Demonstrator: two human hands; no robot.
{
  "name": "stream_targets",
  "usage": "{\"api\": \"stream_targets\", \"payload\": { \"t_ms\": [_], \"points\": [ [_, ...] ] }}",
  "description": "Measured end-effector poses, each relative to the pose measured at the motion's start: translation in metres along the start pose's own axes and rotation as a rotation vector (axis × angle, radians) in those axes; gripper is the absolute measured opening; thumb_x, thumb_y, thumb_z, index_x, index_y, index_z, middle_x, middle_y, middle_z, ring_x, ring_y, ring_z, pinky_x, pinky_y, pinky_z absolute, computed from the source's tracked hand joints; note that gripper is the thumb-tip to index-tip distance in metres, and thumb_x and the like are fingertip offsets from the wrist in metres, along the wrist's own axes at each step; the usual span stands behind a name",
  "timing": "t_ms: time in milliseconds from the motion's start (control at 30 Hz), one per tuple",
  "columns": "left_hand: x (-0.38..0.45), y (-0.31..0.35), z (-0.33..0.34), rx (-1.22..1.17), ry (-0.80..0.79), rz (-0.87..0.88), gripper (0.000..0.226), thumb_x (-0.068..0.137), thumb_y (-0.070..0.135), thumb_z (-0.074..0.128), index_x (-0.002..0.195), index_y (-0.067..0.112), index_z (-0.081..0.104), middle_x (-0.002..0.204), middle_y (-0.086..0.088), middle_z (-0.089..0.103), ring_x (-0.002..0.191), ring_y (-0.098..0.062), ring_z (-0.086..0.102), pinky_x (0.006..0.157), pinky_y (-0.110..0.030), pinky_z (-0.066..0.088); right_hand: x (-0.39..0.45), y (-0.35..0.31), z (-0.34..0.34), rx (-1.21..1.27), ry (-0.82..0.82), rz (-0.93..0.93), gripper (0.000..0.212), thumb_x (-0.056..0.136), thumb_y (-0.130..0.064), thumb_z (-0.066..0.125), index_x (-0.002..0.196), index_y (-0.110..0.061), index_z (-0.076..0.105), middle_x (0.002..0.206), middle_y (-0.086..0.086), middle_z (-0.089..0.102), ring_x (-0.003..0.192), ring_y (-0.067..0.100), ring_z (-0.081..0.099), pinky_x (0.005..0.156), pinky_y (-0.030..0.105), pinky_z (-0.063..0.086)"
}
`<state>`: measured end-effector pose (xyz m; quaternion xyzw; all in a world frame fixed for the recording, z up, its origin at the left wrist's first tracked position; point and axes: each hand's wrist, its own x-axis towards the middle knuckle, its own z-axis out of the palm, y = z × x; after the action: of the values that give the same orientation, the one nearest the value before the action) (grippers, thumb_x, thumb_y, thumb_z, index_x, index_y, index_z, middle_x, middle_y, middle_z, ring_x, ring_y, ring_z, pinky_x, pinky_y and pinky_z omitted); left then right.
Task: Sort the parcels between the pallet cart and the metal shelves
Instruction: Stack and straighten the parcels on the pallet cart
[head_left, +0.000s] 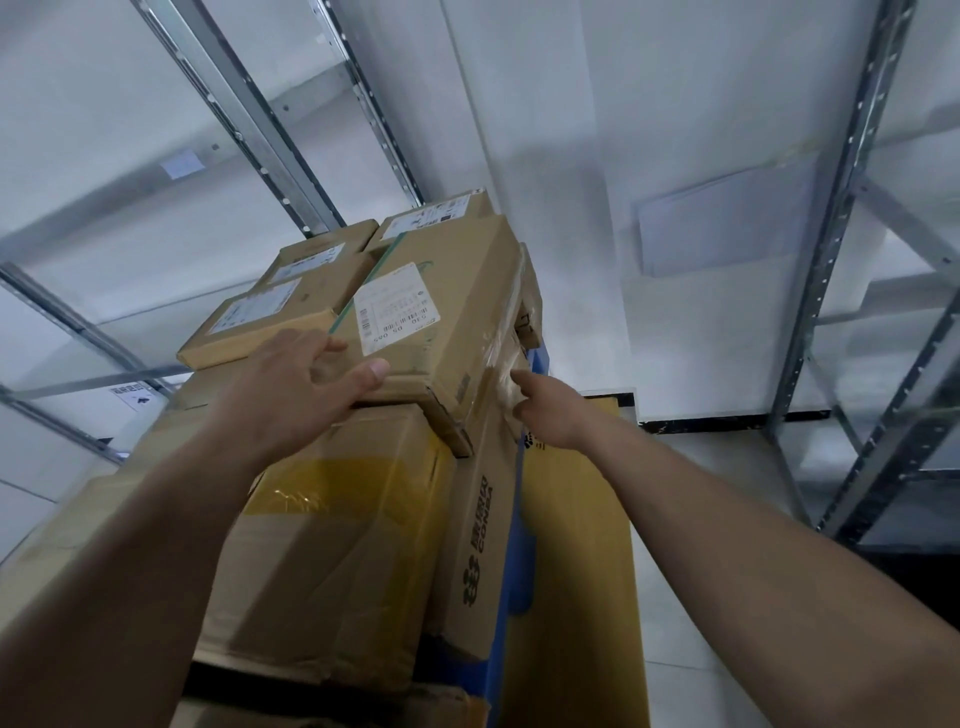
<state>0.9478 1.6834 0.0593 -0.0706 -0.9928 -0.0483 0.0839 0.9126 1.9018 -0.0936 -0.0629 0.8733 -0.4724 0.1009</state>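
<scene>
Left hand (311, 387) gripping near corner of flat brown cardboard parcel with white label (441, 322); long axis toward one o'clock; right hand (545, 415) touching its right side, grip unclear.

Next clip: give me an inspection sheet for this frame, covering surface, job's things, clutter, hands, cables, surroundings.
Surface: stacked cartons on a blue cart.
Job's things: top parcel, label up, overhanging the stack; three flat parcels behind it.
Clutter: nothing seen.
Hands: left hand grips the top parcel's near edge, thumb on top; right hand at its taped right side, fingers hidden.
Cables: nothing seen.
Surroundings: metal shelves on both sides, white wall, tiled floor.
</scene>
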Motion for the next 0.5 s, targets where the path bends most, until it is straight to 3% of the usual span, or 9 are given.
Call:
{"api": "stream_targets", "payload": {
  "t_ms": [167,267,500],
  "points": [
    [0.028,0.014,-0.004,0.022,0.088,0.08,0.085,0.07,0.085,0.033,0.134,0.031,0.044,0.138,0.0,0.048,0.124,-0.023,0.041,0.091,-0.045,0.038,0.026,0.014,-0.026,-0.006,0.074,0.028,0.032,0.095,-0.005,0.037,0.124,-0.003,0.05,0.123,0.016,0.056,0.108,0.03,0.054,0.091,0.036,0.045],
    [0.051,0.027,0.001,0.041,0.065,0.147,0.092,0.067,0.087,0.028,0.138,0.03,0.04,0.136,0.0,0.049,0.123,-0.022,0.042,0.089,-0.041,0.035,0.046,0.018,-0.038,-0.026,0.106,0.022,0.024,0.093,-0.006,0.037,0.112,-0.002,0.052,0.112,0.019,0.059,0.1,0.034,0.056,0.088,0.042,0.046],
    [0.095,0.051,0.022,0.032,-0.016,0.171,0.098,0.064,0.089,0.035,0.143,0.032,0.032,0.15,0.002,0.034,0.135,-0.021,0.033,0.105,-0.045,0.029,0.1,0.024,-0.059,-0.055,0.099,0.034,0.042,0.097,-0.017,0.045,0.136,-0.006,0.035,0.119,0.02,0.056,0.104,0.034,0.056,0.092,0.047,0.047]
  ]
}}
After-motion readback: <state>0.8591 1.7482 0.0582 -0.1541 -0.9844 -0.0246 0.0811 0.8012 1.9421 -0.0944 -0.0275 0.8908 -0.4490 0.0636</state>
